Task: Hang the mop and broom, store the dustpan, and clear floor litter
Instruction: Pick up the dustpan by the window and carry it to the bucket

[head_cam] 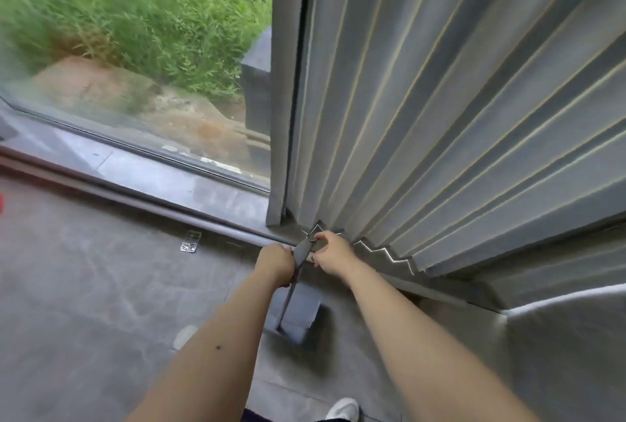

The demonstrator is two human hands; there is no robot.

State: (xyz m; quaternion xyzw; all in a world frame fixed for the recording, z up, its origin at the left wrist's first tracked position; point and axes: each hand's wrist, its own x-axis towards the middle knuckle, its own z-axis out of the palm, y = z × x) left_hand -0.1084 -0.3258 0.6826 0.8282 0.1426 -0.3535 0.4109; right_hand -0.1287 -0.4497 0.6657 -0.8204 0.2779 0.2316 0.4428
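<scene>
A grey long-handled dustpan stands on the floor in front of the curtain's lower edge. Its thin dark rod rises to a grey grip. My left hand is closed around the handle just below that grip. My right hand pinches the top end of the grip with thumb and fingers, right at the curtain hem. A silver blister pack lies on the floor near the window sill. A pale scrap lies beside my left forearm. No mop or broom is in view.
Pleated grey curtain hangs at the right, its hem touching the floor. A large window with a low grey sill runs along the left, with grass outside. A red object shows at the left edge. My white shoe is below.
</scene>
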